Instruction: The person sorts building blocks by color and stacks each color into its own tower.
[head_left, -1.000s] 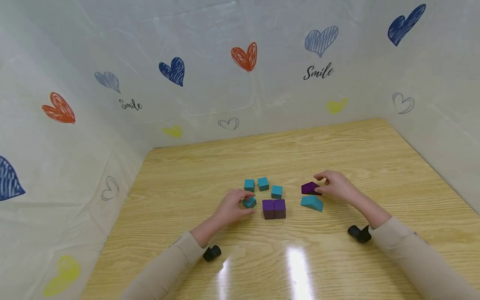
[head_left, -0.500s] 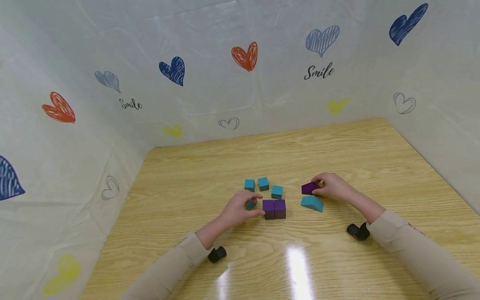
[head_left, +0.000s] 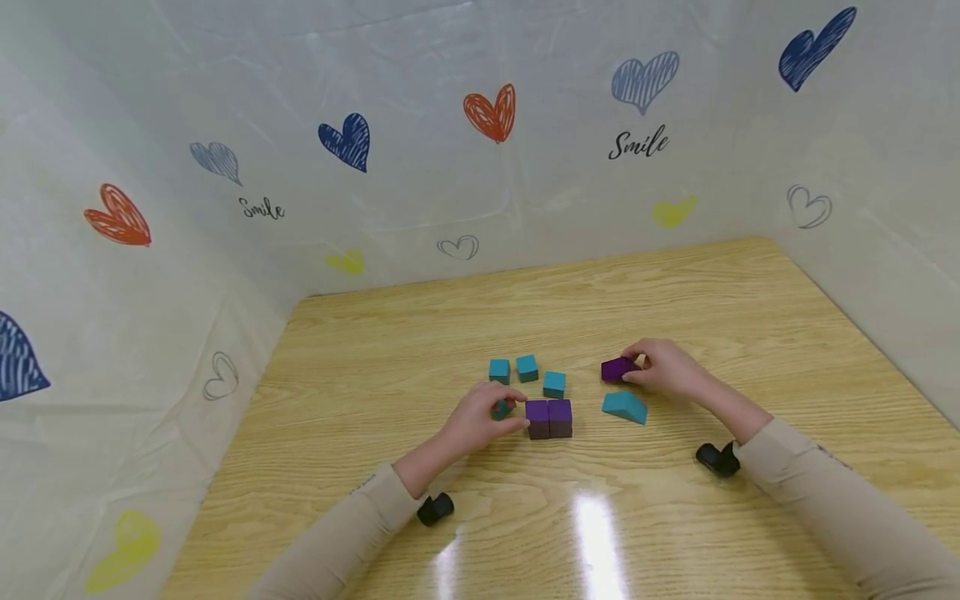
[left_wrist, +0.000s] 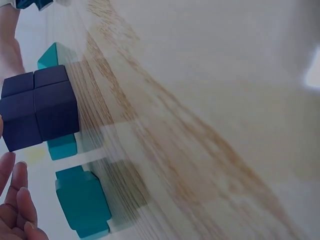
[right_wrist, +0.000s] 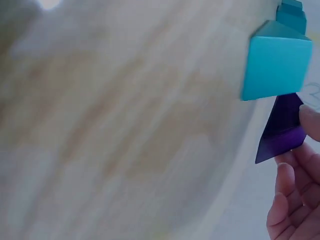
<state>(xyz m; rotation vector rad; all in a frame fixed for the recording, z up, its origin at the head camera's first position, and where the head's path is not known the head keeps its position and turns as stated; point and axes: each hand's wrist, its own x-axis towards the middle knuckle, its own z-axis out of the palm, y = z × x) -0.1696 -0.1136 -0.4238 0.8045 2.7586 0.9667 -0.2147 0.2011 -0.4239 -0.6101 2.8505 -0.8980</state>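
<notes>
My right hand [head_left: 667, 367] pinches a purple trapezoid-shaped block [head_left: 617, 369] between thumb and fingertips, as the right wrist view confirms with the purple block [right_wrist: 282, 130]. Just in front of it lies a teal trapezoid-shaped block [head_left: 624, 407] with sloping ends. To the left, my left hand [head_left: 480, 417] has thumb and index finger spread at the left side of two purple blocks [head_left: 548, 418] standing side by side. Under that hand a teal block [head_left: 501, 409] is partly hidden. In the left wrist view, fingers [left_wrist: 22, 200] show beside the purple pair [left_wrist: 40, 110].
Behind the purple pair stand three small teal cubes, on the left [head_left: 498, 371], in the middle [head_left: 527, 367] and on the right [head_left: 554, 383]. The wooden table [head_left: 375, 350] meets a white sheet [head_left: 405, 200] printed with hearts at its back and sides.
My left hand has moved right from the teal block to the purple pair. My right hand has closed on the purple trapezoid-shaped block and shifted it slightly backward.
</notes>
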